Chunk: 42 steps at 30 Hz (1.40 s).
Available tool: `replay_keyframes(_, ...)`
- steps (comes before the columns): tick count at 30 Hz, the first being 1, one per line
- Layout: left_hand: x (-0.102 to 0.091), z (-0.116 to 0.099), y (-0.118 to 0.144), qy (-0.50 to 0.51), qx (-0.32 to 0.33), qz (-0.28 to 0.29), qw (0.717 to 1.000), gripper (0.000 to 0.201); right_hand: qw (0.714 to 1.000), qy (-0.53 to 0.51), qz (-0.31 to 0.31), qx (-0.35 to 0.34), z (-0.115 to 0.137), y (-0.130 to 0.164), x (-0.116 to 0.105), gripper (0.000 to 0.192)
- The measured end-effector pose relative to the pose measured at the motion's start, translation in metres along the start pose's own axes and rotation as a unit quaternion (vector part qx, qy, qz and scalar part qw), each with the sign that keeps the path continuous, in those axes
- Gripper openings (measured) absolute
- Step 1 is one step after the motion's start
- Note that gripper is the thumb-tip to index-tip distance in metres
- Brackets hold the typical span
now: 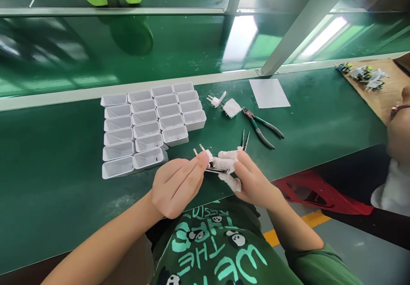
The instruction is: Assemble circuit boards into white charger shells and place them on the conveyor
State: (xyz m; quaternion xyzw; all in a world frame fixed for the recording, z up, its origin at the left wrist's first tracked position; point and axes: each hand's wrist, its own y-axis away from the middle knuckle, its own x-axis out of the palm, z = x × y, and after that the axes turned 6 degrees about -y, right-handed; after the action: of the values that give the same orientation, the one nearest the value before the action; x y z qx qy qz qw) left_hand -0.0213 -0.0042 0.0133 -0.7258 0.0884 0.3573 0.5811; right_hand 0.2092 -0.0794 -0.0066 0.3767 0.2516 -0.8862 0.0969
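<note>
Both hands work over the green bench's near edge: left hand [174, 184] pinches small white two-pin plug part [208, 156], right hand [248, 176], w/ taped fingertips, closed on its other end. Looks mid-assembly; next probably needs pins aligned before pressing. White plastic housings [149, 127] wait just beyond.

both hands meet at the near edge of the bench [48, 182], the left hand [174, 184] and right hand [253, 178] pinching a plug part [211, 161] between them. left of and behind that grip sit rows of open housings [147, 127], touching one another. straight behind the grip lie another plug piece [216, 100] and a small board [231, 107]; pliers [262, 127] lie behind and right, tweezers [245, 140] just behind the right hand. a paper sheet [269, 93] lies farther back right.
</note>
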Motion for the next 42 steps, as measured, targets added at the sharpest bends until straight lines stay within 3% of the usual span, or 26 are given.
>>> replay_keyframes(5, -0.002, 0.009, -0.012, 0.073, 0.118, 0.044, 0.989, 0.036, 0.997, -0.031, -0.065, -0.01, -0.003, 0.004, 0.008, 0.058)
replay_keyframes(9, -0.004, 0.008, -0.019, 0.074, 0.177, 0.093, 0.977, 0.023, 0.997, -0.024, -0.071, -0.019, -0.002, 0.003, 0.009, 0.052)
replay_keyframes(16, 0.004, 0.001, -0.023, 0.027, 0.199, 0.084, 0.976, 0.012, 0.997, -0.014, -0.077, -0.02, -0.002, 0.003, 0.01, 0.051)
replay_keyframes(23, 0.01, -0.002, -0.014, 0.053, 0.151, 0.073, 0.984, 0.007, 0.998, -0.003, -0.053, -0.026, -0.007, 0.007, 0.011, 0.039)
replay_keyframes(25, 0.01, -0.001, -0.011, 0.081, 0.083, 0.055, 0.992, 0.014, 0.999, 0.007, -0.034, -0.03, -0.007, 0.008, 0.01, 0.033)
replay_keyframes(27, 0.011, 0.001, -0.011, 0.113, -0.031, 0.056, 0.992, 0.036, 0.999, 0.024, -0.024, -0.031, -0.006, 0.007, 0.008, 0.025)
replay_keyframes(30, 0.014, 0.004, -0.012, 0.175, -0.153, 0.151, 0.961, 0.067, 0.998, 0.039, -0.029, -0.035, -0.005, 0.006, 0.006, 0.02)
replay_keyframes(32, 0.017, 0.006, -0.012, 0.213, -0.158, 0.187, 0.946, 0.065, 0.998, 0.041, -0.033, -0.039, -0.005, 0.006, 0.006, 0.021)
replay_keyframes(37, 0.025, 0.003, -0.009, 0.228, -0.154, 0.127, 0.953, 0.042, 0.998, 0.049, -0.025, -0.031, -0.005, 0.008, 0.003, 0.019)
replay_keyframes(42, 0.025, 0.005, -0.01, 0.287, -0.201, 0.157, 0.923, 0.04, 0.999, 0.03, -0.024, -0.027, -0.007, 0.006, 0.004, 0.015)
